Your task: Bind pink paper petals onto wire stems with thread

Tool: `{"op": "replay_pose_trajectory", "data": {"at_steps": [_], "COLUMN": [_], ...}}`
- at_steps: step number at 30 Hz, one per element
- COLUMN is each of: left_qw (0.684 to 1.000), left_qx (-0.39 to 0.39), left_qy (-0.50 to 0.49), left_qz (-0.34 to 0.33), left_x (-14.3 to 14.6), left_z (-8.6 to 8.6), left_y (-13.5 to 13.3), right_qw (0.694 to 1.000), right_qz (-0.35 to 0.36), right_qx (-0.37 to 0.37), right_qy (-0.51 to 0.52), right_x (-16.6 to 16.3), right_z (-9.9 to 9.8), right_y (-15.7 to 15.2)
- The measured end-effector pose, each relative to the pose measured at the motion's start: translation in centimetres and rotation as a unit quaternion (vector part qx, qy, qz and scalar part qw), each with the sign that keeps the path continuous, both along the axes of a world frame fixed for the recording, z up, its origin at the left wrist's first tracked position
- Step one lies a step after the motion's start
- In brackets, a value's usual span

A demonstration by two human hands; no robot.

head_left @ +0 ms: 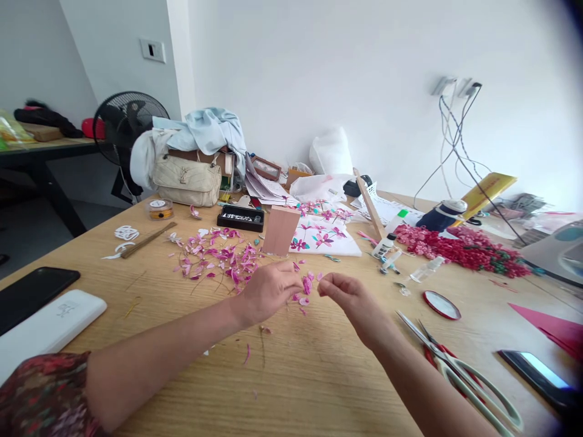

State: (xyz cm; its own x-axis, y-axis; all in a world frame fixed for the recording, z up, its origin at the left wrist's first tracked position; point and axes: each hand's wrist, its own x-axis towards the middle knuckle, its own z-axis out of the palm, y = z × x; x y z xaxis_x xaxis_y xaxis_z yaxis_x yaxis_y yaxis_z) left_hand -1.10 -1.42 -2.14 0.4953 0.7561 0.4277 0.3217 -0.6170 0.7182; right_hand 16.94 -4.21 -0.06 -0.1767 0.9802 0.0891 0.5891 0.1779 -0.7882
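Observation:
Both my hands are raised over the middle of the table, fingertips facing each other across a small gap. My left hand (268, 291) is closed in a pinch; whatever it grips is too small to make out. Thumb and fingers of my right hand (348, 297) are pressed together too, and their contents are hidden. A small pink flower (307, 284) shows in the gap, whether held or lying on the table I cannot tell. Beyond my left hand spreads a loose heap of pink petals on thin stems (228, 258). Behind the hands stands a wooden block (281, 230).
White-handled scissors (460, 370), a red-rimmed lid (441, 304) and a phone (537, 373) lie to the right. Small bottles (385, 246) stand near a red flower bundle (469, 249). A black tray (240, 218) sits behind the petals; a white power bank (59, 321) is at left.

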Motion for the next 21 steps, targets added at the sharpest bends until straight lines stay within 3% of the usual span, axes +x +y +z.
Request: {"op": "replay_pose_trajectory", "data": {"at_steps": [3,6,9,12,15,18,20,21], "left_qw": [0.975,0.923,0.902,0.902,0.932,0.992,0.998,0.996], "left_qx": [-0.207,-0.357,-0.398,-0.4,-0.333,-0.11,0.042,0.081], "left_qy": [-0.075,-0.129,-0.145,-0.13,-0.109,-0.036,0.021,0.037], "left_qz": [-0.008,-0.058,-0.087,-0.098,-0.091,-0.058,-0.038,-0.03], "left_x": [-0.1,-0.2,-0.4,-0.4,-0.3,-0.2,-0.1,-0.1], "left_z": [0.3,0.5,0.3,0.1,0.1,0.1,-0.1,-0.2], "left_y": [0.3,0.4,0.3,0.3,0.3,0.1,0.0,0.0], "right_qw": [0.983,0.933,0.902,0.904,0.94,0.991,1.0,0.998], "right_qz": [-0.004,0.076,0.14,0.154,0.117,0.032,0.007,0.006], "right_qx": [0.167,0.317,0.357,0.349,0.286,0.123,0.003,-0.037], "right_qy": [-0.07,-0.153,-0.198,-0.191,-0.142,-0.051,0.017,0.041], "right_x": [0.9,1.2,0.9,0.3,-0.3,-0.7,-0.9,-0.8], "right_z": [0.6,1.1,1.1,0.8,0.5,0.1,-0.2,-0.3], "right_y": [-0.3,-0.7,-0.8,-0.5,-0.4,-0.2,-0.1,0.0]}}
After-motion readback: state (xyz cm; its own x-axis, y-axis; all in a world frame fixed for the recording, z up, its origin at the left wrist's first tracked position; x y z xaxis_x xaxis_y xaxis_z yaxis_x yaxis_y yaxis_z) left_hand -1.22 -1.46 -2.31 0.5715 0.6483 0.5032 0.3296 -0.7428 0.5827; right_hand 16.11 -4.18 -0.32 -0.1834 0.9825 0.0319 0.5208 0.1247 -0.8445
